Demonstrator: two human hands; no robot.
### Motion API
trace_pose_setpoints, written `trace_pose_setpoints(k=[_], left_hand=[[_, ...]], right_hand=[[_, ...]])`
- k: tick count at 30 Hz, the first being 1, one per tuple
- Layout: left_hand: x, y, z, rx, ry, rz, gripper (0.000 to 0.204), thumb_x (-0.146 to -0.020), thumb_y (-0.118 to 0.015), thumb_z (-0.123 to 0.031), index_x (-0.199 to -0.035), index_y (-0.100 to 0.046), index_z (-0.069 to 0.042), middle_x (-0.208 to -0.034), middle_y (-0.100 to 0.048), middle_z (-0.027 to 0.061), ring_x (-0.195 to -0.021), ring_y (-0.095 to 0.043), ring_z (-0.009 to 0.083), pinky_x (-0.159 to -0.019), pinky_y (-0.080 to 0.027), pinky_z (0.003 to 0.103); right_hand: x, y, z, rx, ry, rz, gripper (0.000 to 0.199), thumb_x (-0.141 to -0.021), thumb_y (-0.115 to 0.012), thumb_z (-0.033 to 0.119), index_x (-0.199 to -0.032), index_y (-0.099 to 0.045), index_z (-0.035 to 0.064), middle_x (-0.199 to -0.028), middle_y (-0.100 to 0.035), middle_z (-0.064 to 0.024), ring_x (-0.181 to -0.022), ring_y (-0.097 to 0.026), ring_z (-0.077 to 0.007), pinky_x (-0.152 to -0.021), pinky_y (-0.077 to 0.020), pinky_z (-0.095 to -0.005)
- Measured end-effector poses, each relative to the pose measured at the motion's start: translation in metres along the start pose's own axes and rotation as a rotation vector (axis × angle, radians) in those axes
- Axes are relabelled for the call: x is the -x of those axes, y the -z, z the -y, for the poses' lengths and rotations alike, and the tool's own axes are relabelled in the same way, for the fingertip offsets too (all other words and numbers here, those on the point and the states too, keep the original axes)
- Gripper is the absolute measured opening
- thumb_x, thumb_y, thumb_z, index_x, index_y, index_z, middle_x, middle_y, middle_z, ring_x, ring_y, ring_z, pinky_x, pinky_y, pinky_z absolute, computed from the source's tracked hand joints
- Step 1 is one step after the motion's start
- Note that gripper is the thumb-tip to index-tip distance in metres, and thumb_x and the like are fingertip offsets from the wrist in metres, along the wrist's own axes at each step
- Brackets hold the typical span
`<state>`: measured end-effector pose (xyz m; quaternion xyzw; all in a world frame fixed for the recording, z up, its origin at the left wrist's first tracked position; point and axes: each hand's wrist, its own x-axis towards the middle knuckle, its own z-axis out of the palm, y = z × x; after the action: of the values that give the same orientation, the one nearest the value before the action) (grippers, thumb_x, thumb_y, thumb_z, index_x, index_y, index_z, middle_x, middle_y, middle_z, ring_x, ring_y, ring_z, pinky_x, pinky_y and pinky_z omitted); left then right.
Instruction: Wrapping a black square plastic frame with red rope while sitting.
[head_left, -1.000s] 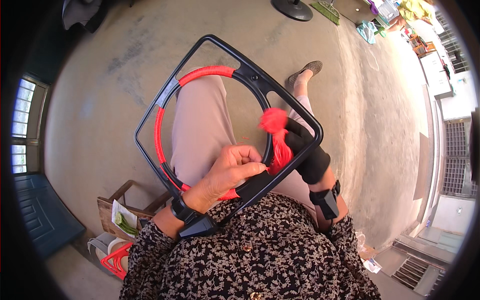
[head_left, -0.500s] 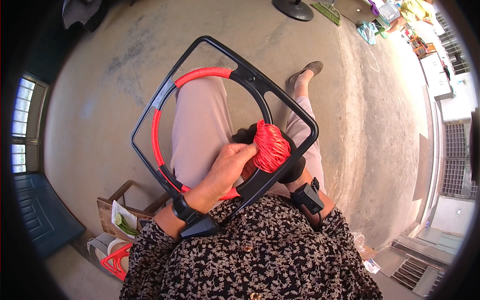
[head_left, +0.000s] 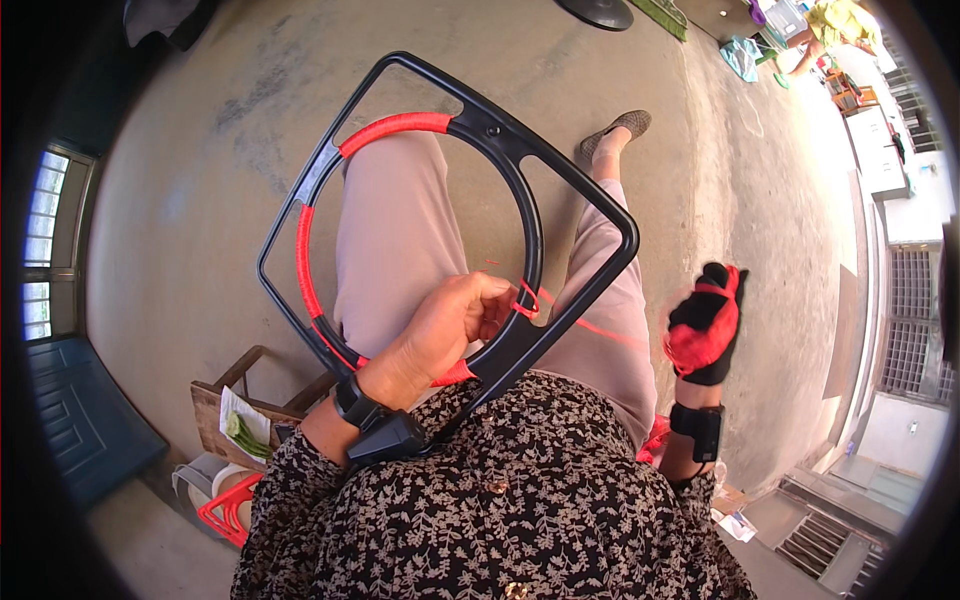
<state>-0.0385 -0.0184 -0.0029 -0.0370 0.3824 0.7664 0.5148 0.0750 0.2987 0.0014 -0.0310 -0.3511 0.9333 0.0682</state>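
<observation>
A black frame with a round inner ring lies over my lap, parts of its ring bound in red cord. My left hand, bare, reaches inside the ring with its fingers curled closed at a loop of red cord around the ring's right side. From that loop a thin strand runs right across my thigh. Far out to the right, my right hand wears a black glove and is closed on a bundle of red cord. The bundle is slightly blurred.
At left stand a wooden stool with green vegetables on white paper and a red plastic chair. Beyond my feet are a round black base and a green broom. A blue bag lies at upper right.
My right hand has swung from the ring out to the right with the cord bundle, drawing a strand out. My left hand has let go of the bundle and stays by the ring.
</observation>
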Motion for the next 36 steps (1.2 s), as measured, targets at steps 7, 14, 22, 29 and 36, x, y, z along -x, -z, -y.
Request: trace_pose_setpoints(k=[7,14,22,29,36], left_hand=[[0.004,-0.005,-0.006,-0.042,0.008,-0.009,0.026,-0.092,-0.055,-0.027,-0.091,-0.067,-0.003,-0.079,-0.066,0.0013,-0.061,-0.057,0.0058,-0.055,-0.044,0.017],[0.005,-0.008,-0.004,-0.127,-0.123,-0.028,0.014,-0.09,-0.06,-0.017,-0.086,-0.063,-0.004,-0.079,-0.065,0.0011,-0.063,-0.056,0.0036,-0.055,-0.043,0.017],[0.003,-0.005,-0.003,-0.268,-0.145,-0.003,0.008,-0.089,-0.058,-0.011,-0.083,-0.058,-0.006,-0.078,-0.061,-0.0009,-0.069,-0.057,0.0036,-0.064,-0.044,0.017],[0.005,-0.019,-0.007,-0.26,-0.194,0.051,0.013,-0.089,-0.06,-0.016,-0.081,-0.059,-0.005,-0.077,-0.061,-0.001,-0.068,-0.054,0.0028,-0.063,-0.042,0.017],[-0.002,-0.016,-0.002,-0.298,-0.217,-0.079,0.023,-0.091,-0.059,-0.025,-0.084,-0.065,-0.003,-0.074,-0.064,-0.0001,-0.061,-0.055,0.0025,-0.053,-0.042,0.018]], right_hand=[[0.061,-0.01,0.019,-0.009,0.084,-0.405,0.038,-0.098,-0.041,0.041,-0.111,-0.054,0.0073,-0.073,-0.05,0.004,-0.06,-0.049,-0.0065,-0.052,-0.0377,-0.0208],[0.064,0.065,0.028,0.277,-0.023,-0.66,0.047,-0.094,-0.046,0.046,-0.12,-0.053,0.0072,-0.085,-0.058,-0.0028,-0.071,-0.055,-0.0114,-0.065,-0.0465,-0.0238],[-0.012,-0.053,-0.042,0.32,-0.415,-0.235,0.039,-0.085,-0.06,0.011,-0.121,-0.051,-0.0003,-0.107,-0.061,-0.0092,-0.098,-0.059,-0.0187,-0.088,-0.0474,-0.0317],[-0.085,-0.031,-0.087,1.0,0.039,0.25,0.031,-0.084,-0.063,0.011,-0.112,-0.056,0.0016,-0.1,-0.061,-0.0063,-0.085,-0.06,-0.0138,-0.08,-0.0478,-0.0264],[-0.086,-0.067,-0.097,1.04,0.004,0.674,0.035,-0.086,-0.056,0.005,-0.121,-0.051,-0.0007,-0.111,-0.059,-0.0119,-0.094,-0.059,-0.0229,-0.082,-0.0475,-0.0319]])
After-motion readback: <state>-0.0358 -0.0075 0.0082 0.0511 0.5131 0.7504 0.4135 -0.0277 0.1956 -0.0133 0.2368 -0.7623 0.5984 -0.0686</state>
